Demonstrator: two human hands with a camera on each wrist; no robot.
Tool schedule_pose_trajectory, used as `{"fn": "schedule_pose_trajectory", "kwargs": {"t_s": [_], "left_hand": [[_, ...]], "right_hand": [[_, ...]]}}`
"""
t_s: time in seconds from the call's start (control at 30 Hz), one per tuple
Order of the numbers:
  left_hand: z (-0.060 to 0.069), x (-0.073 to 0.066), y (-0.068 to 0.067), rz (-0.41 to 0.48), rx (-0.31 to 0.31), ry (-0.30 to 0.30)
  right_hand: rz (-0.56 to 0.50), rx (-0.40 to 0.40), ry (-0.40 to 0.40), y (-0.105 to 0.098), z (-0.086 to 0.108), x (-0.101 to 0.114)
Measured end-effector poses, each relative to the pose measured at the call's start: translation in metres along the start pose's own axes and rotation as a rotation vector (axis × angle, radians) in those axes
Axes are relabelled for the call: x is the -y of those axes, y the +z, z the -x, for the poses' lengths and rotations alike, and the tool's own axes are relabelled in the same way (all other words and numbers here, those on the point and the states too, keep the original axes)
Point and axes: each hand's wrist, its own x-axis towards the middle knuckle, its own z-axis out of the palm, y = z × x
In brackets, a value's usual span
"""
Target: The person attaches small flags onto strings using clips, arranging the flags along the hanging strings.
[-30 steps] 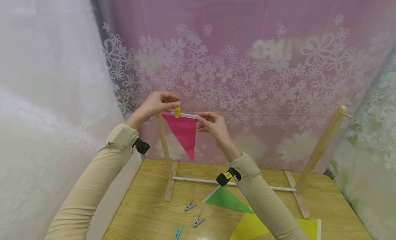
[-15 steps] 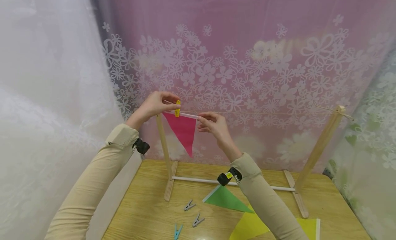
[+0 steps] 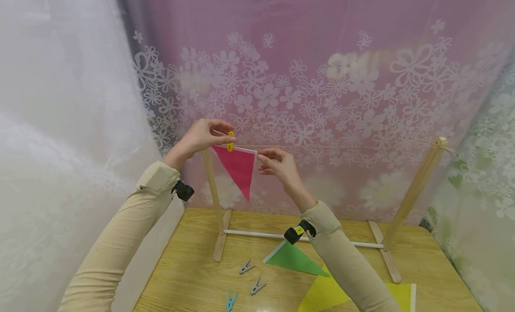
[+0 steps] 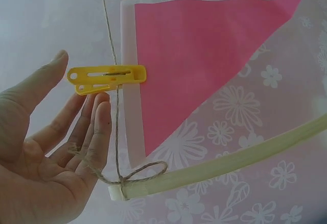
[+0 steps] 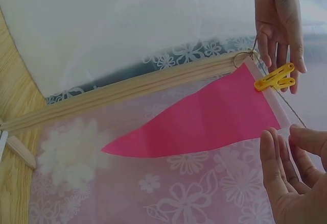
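Observation:
A pink triangular pennant (image 3: 237, 169) hangs by its white top band from a thin string (image 4: 116, 127), near the left post. A yellow clothespin (image 4: 110, 76) grips the band and the string. My left hand (image 3: 201, 135) is around the clothespin's handles; in the left wrist view its thumb (image 4: 48, 73) stands apart from the handles, with the other fingertips just below them. At the pennant's right top corner is my right hand (image 3: 281, 166). Its thumb and fingers (image 5: 273, 155) are parted there, close to the corner without pinching it.
A wooden frame with a left post (image 3: 212, 187), a right post (image 3: 416, 191) and a white crossbar (image 3: 253, 234) stands on the table (image 3: 189, 276). In front lie a green pennant (image 3: 295, 258), yellow fabric (image 3: 323, 294), two grey clothespins (image 3: 257, 286) and a blue one (image 3: 231, 301).
The pennant's tip has risen slightly and shifted left. The clothespin has settled a little, and my fingers have eased off it and off the pennant's corner.

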Motion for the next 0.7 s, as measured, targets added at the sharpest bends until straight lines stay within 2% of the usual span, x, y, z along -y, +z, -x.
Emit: {"fn": "schedule_pose_trajectory", "kwargs": {"t_s": [0.17,0.3,0.4,0.53,0.6,0.7], "left_hand": [[0.001,-0.001,-0.002,-0.021,-0.031,-0.017],[0.003,-0.002,-0.003,-0.01,-0.142,-0.017],[0.007,-0.003,-0.003,-0.012,-0.268,0.037],[0.016,-0.002,0.0,-0.037,-0.427,0.139],[0.023,-0.001,0.002,-0.047,-0.483,0.181],[0.035,0.003,0.007,-0.08,-0.536,0.235]], "right_hand": [[-0.014,0.0,0.005,-0.001,0.004,-0.001],[-0.023,-0.009,0.006,-0.002,0.008,-0.004],[-0.024,-0.018,-0.003,-0.004,0.011,-0.007],[-0.006,-0.026,-0.017,-0.007,0.018,-0.009],[0.005,-0.028,-0.025,-0.009,0.022,-0.011],[0.024,-0.034,-0.046,-0.014,0.028,-0.015]]}}
